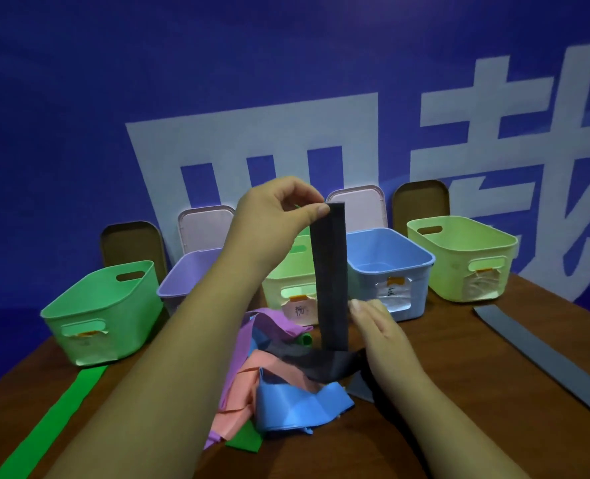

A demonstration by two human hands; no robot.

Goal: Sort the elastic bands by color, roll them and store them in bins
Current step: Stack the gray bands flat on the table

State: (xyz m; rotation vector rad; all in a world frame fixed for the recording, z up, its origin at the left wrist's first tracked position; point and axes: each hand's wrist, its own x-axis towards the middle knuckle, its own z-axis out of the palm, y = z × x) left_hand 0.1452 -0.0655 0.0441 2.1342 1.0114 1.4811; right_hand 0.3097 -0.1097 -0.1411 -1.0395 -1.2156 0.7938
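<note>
Elastic bands lie in a loose heap at the middle of the brown wooden table: flat, matte, ribbon-like strips in purple, salmon, blue and green, creased and folded over one another. I see the black band lifted out of it. The left hand pinches its square-cut top end between thumb and forefinger, so the strip hangs straight and upright while its lower part curls across the heap. The right hand is low, its fingers straight and together, with the tips touching the strip's right edge.

Behind stand five smooth plastic bins with rounded corners and slot handles: a green bin, a purple bin, a pale middle bin, a blue bin and a pale right bin. Rounded lids lean upright against the blue backdrop.

A long green strip lies flat along the left edge and a grey strip runs flat towards the right edge. Bare wood shows between heap and grey strip, and the bins crowd the far side.
</note>
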